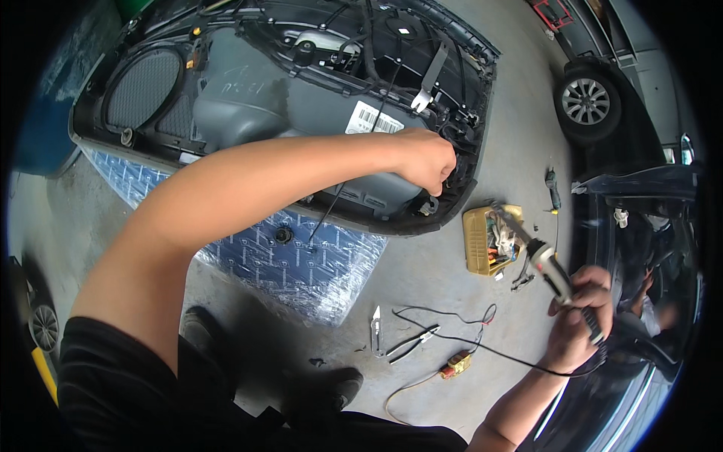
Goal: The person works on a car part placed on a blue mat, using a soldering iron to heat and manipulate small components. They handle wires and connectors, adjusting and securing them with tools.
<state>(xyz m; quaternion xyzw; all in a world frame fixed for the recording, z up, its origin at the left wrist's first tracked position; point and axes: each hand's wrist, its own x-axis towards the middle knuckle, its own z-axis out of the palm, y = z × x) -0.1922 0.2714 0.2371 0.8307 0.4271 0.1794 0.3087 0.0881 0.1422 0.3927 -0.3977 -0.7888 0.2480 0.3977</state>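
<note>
My left arm reaches across a large dark door trim panel (248,90), whose inner side faces up. Near the panel's right end my left hand (428,160) is closed, fingers curled down at the edge; what they grip, if anything, is hidden. On the right, above the floor, my right hand (584,313) is wrapped round a corded hand tool (553,277) with a light grey and black body. Its long metal nozzle points up and left, apart from the panel. A black cord (520,359) hangs from the tool's rear and loops across the floor.
Beneath the panel is a plastic-wrapped blue box (301,264). A yellow bin of parts (476,242), pliers (414,345), a utility knife (376,331), a yellow cord connector (456,364) and a power tool (553,188) lie on the floor. A dark car (640,203) stands close on the right.
</note>
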